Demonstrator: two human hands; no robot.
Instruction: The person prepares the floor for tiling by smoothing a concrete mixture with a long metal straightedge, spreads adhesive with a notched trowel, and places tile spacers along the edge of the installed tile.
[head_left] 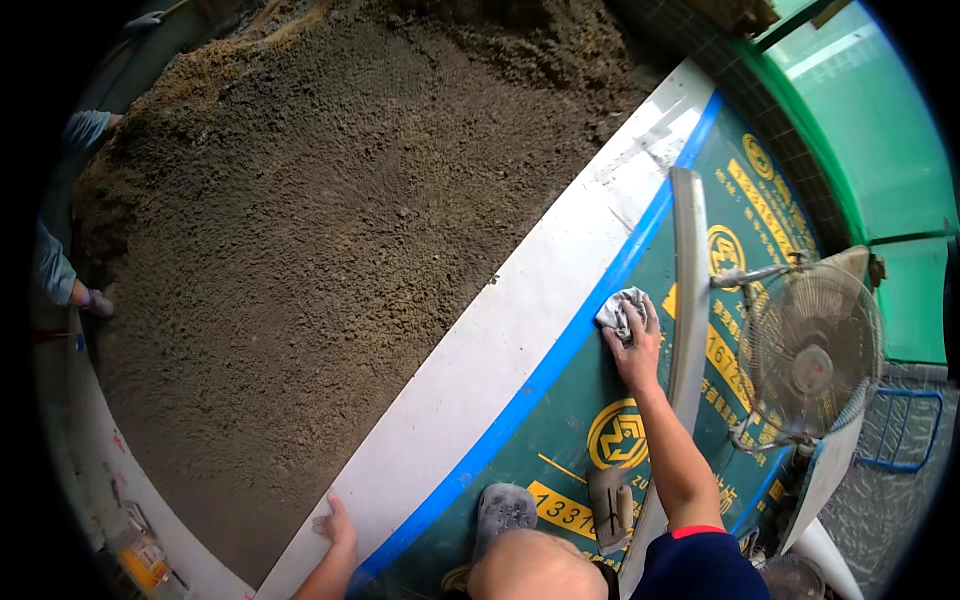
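Observation:
My right hand is closed on a crumpled white and grey rag, which rests at the blue tape beside the green protective sheet. My left hand lies on the near end of the long white slab strip, its fingers reaching the edge next to the mortar bed; they look apart and nothing shows in them. Rough brown mortar borders the strip on its left.
A long grey straightedge bar lies on the green sheet right of my right hand. Nearer me is a flat trowel. A standing fan and a blue metal frame are at right. Another person's gloved hand is at far left.

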